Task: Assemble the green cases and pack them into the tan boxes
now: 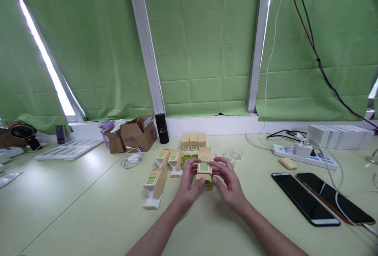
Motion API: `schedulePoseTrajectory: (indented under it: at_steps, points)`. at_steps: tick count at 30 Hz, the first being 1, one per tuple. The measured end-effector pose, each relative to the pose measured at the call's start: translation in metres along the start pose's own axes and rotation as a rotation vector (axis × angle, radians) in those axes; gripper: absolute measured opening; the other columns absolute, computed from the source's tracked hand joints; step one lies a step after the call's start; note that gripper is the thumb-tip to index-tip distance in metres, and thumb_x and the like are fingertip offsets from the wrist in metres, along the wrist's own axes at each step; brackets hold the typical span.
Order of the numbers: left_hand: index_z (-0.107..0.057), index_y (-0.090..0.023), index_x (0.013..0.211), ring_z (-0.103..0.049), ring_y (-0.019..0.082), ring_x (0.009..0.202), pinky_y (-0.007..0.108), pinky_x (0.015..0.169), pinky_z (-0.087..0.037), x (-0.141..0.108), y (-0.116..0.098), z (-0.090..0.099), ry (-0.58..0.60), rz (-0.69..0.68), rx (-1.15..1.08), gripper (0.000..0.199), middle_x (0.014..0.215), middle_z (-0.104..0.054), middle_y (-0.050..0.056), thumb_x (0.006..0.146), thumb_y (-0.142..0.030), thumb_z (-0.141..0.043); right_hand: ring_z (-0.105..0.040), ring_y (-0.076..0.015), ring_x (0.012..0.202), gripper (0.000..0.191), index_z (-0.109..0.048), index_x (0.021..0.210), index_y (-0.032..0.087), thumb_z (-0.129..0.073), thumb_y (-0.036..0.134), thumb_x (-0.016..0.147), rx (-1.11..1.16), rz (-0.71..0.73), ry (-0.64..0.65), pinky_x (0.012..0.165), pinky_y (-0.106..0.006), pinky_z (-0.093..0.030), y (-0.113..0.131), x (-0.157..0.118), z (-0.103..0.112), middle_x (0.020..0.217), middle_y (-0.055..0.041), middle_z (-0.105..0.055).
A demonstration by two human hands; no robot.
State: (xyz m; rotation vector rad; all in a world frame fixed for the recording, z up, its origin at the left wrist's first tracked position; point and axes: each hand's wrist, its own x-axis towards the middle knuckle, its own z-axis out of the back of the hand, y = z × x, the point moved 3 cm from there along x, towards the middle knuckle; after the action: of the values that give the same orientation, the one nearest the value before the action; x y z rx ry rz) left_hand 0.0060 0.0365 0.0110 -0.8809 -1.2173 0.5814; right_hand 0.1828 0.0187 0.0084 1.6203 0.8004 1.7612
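Observation:
Between my two hands is a small tan box [204, 166] with a green window, its flaps standing open at top and bottom. My left hand [189, 181] grips its left side, and my right hand [227, 181] grips the right side. Just below the box, a small clear container [209, 186] shows on the table. Green pieces [186, 158] lie behind my left hand, and clear cups [233, 154] with yellow bits are behind my right. Three tan boxes [193, 141] stand in a row farther back. An open-flapped tan box [155, 181] lies at the left, with two similar ones [175, 159] behind it.
A brown carton [138, 132] and black cylinder [161, 128] stand at the back left, near a coiled white cable [132, 157]. On the right are two phones [305, 199], a power strip [304, 155] with loose cables, and white boxes [339, 137].

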Motion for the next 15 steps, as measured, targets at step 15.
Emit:
schedulePoseTrajectory:
  at_steps: [15]
  points:
    - [-0.043,-0.029,0.134,-0.060,0.028,0.117,0.044,0.099,-0.051,-0.0004,0.0017,-0.0005,0.007,0.069,-0.098,0.055,0.125,-0.058,0.009,0.089,-0.047,-0.071,-0.065,-0.0267,0.116,0.037,-0.066,0.132,0.031,-0.065,0.030,0.096,-0.019,0.038,0.020,0.101,-0.046,-0.060,0.0056,-0.0005,-0.0028,0.141,-0.0113,-0.042]
